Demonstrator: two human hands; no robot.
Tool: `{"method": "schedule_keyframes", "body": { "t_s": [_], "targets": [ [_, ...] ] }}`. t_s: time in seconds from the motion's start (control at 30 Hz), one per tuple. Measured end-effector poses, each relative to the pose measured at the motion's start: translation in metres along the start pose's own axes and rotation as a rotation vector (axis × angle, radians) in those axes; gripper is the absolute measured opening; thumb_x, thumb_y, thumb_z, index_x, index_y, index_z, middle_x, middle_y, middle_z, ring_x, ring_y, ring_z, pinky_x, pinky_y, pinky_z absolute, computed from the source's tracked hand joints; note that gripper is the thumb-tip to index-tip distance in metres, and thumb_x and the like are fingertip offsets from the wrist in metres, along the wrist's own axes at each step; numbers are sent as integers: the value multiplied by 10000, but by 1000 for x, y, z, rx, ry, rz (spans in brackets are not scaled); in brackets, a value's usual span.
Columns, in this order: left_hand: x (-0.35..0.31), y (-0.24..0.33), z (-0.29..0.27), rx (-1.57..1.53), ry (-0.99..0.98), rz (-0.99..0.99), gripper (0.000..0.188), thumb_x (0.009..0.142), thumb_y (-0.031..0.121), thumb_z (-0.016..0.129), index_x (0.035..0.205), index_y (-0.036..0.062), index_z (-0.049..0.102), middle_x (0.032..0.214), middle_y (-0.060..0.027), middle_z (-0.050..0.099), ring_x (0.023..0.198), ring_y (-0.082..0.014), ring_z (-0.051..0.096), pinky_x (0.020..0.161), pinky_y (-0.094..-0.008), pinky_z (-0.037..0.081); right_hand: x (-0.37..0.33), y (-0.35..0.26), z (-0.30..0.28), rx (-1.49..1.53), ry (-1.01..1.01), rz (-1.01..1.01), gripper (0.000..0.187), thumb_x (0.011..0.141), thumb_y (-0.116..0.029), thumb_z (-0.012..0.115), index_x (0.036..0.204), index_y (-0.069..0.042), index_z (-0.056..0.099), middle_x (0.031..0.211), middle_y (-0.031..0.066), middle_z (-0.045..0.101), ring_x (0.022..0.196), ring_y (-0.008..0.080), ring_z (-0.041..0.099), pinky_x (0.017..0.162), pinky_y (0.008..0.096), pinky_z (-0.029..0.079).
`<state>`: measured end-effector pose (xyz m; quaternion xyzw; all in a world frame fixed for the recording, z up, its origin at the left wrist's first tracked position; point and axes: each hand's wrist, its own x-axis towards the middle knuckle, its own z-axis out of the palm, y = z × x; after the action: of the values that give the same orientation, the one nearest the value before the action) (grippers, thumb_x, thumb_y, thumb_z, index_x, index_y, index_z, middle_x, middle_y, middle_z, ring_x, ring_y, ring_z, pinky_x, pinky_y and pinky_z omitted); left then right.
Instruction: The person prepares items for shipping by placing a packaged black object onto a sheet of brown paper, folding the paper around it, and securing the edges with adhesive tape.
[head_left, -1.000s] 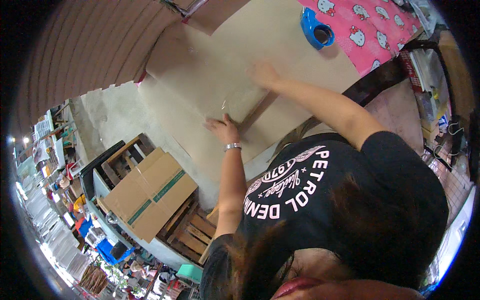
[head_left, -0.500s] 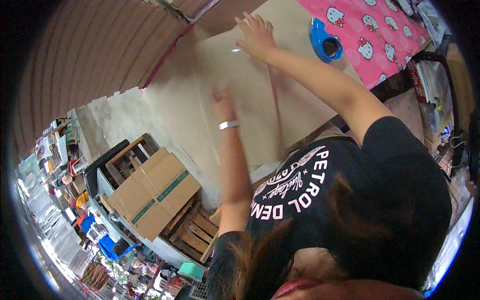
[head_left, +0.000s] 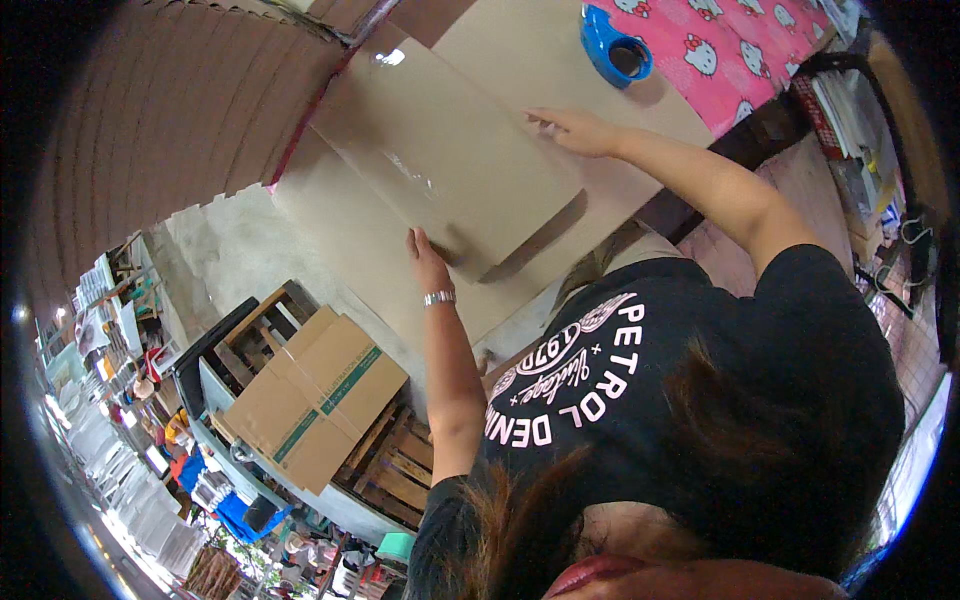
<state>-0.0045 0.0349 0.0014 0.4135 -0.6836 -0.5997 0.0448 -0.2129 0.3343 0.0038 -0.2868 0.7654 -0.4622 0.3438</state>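
Since the earlier frame, our right hand [head_left: 588, 134] has come back from the carton's far end to its right side, our left hand [head_left: 430, 266] has left the top face for its left edge, and the carton lies at a changed angle.

The flat, rectangular brown cardboard carton [head_left: 470, 150] rests on the brown-board-covered bench [head_left: 350, 225], between our hands. Left fingers: extended, close together, gripping nothing. Right fingers: loosely extended at the opposite edge, no grip visible; we cannot tell whether they touch. This opposed placement would suit squaring or steadying the carton.

Glossy clear tape [head_left: 391, 57] shows on the top face. The blue plastic tape dispenser [head_left: 615, 52] stands beyond the right hand, presumably for easy reach.

Markings: the pink cover [head_left: 730, 75] bears repeated white cat-head figures; the black T-shirt [head_left: 740, 400] carries white lettering; the stacked brown cardboard bundle [head_left: 325, 375] shows a green band.
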Motion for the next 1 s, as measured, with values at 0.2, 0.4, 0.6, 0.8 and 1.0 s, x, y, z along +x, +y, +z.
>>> {"method": "schedule_keyframes", "body": {
  "t_s": [0.2,0.4,0.6,0.8,1.0],
  "targets": [
    [-68,-92,5,55,-182,113,685,948,500,270,1442,38,158,1352,-122,384,1177,-257,411,976,-383,338,-67,-12,78,-619,146,-35,997,622,-256,714,1431,-26,178,1458,211,235,1358,338,204,1109,482,131],
    [-57,-39,72,-238,-295,137,596,976,421,267,1401,3,258,1442,-150,301,1319,-263,281,1105,-382,153,7,-76,181,-195,538,99,717,789,-299,615,1352,24,311,1359,260,340,1310,407,233,1081,495,191],
    [-45,-45,-35,271,-214,422,420,805,222,512,1143,-20,574,1298,-201,467,1225,-328,401,1041,-422,285,-39,-14,99,-222,256,-134,414,796,-195,582,1159,-6,525,1167,198,532,1108,354,477,960,415,381],
    [6,-70,32,965,-290,507,451,858,297,497,1237,53,524,1351,-215,411,1287,-417,294,1061,-484,250,17,8,109,-605,20,-187,289,807,-245,581,947,8,597,1000,183,567,982,342,523,868,447,423],
    [14,-53,-30,996,-390,787,573,862,336,518,1339,39,408,1409,-231,334,1313,-432,255,1096,-460,206,23,15,40,-597,38,-517,298,880,-267,498,1014,-23,603,1124,152,553,1160,310,448,1017,463,313]
  ]
}}
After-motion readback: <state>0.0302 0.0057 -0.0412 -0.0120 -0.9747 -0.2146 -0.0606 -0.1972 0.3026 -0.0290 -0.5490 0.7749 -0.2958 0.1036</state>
